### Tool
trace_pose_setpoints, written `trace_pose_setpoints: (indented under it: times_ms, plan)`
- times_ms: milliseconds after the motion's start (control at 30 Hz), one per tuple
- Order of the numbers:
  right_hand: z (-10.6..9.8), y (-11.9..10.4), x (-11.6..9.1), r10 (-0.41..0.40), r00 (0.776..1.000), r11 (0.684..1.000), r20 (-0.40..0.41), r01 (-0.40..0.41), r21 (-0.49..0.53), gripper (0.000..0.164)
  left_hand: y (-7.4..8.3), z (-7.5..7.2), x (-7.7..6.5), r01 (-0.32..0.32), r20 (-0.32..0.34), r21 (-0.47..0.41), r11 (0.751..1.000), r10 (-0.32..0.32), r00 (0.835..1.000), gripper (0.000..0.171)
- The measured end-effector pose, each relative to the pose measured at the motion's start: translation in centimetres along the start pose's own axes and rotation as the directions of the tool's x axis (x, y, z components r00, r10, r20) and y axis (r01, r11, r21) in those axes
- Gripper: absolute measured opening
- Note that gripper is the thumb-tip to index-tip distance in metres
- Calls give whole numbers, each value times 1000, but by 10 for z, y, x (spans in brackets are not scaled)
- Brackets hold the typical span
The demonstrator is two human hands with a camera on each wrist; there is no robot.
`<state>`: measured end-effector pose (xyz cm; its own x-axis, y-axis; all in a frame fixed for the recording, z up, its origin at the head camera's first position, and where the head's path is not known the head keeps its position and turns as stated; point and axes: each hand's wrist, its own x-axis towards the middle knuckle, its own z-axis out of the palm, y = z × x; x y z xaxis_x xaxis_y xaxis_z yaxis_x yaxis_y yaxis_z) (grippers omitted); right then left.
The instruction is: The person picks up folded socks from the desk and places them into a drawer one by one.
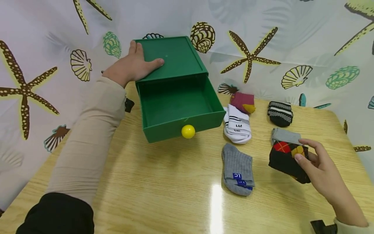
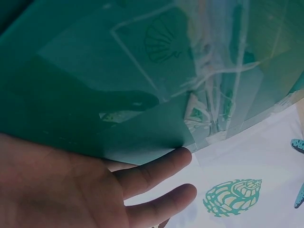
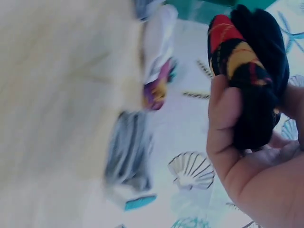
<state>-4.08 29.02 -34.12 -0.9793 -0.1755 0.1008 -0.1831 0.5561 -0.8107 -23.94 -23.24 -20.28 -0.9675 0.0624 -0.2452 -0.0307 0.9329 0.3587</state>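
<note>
– Starfish and shells are filling the curtain (image 1: 163, 16) this morning-bright backdrop, and your wooden table (image 1: 163, 182) is gleaming before it. Head view first: what are you doing with your left hand (image 1: 130, 67)?

– You're resting it on the green box (image 1: 175, 58), thumb lying across the top, fingers reaching straight along the left edge. At the front, the drawer (image 1: 165, 130) is standing pulled out, its yellow knob (image 1: 188, 131) facing you.

– And over on the other side, your right hand (image 1: 322, 172) is gripping the folded black socks (image 1: 284, 162), red and yellow diamonds showing, just in front of the light grey socks (image 1: 284, 134)!

– Behind those, the striped socks (image 1: 280, 113) are lying. Nearer the drawer you're seeing a column: maroon socks (image 1: 242, 101) at the back, white socks (image 1: 238, 125) next, dark grey socks (image 1: 238, 169) closest to you.

– Switching to the left wrist: you're stretching two fingers out straight beside the glossy green wall.

– Right wrist now: your fingers and thumb are curling round the black bundle, while the table is blurring at the left and the white and maroon pairs are showing beyond.
</note>
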Motion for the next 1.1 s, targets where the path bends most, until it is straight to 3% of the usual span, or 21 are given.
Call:
trace_pose_setpoints:
  times_ms: [100, 200, 400, 500, 600, 767, 867, 1100]
  plan:
    - [-1, -10, 10, -18, 1000, 990, -4, 19, 140, 48, -1, 0, 1, -5, 0, -3, 1000, 5, 1000, 103]
    - [1, -24, 21, -40, 999, 976, -16, 42, 212, 41, -2, 0, 2, -4, 11, -4, 1000, 4, 1000, 103]
    - [5, -62, 46, -168, 985, 946, -43, 173, 274, 17, -2, 1, 2, -6, 14, -5, 1000, 6, 1000, 103]
    - [10, -83, 59, -205, 976, 932, -74, 218, 289, 12, -1, -1, 1, -10, 5, -3, 1000, 10, 1000, 103]
    - [18, -105, 75, -229, 970, 901, -80, 243, 360, 13, -1, -1, -1, -9, 2, 0, 1000, 9, 1000, 102]
    - [39, -140, 102, -274, 962, 827, -10, 241, 507, 18, -4, -1, -1, -1, -6, 3, 1000, 2, 1000, 102]
    - [52, -161, 118, -296, 953, 826, 60, 224, 517, 21, -4, -1, -1, -5, -10, 0, 1000, 5, 1000, 102]
    - [86, -198, 153, -336, 923, 885, 186, 242, 398, 23, -4, 0, -1, -14, -15, -6, 1000, 14, 1000, 103]
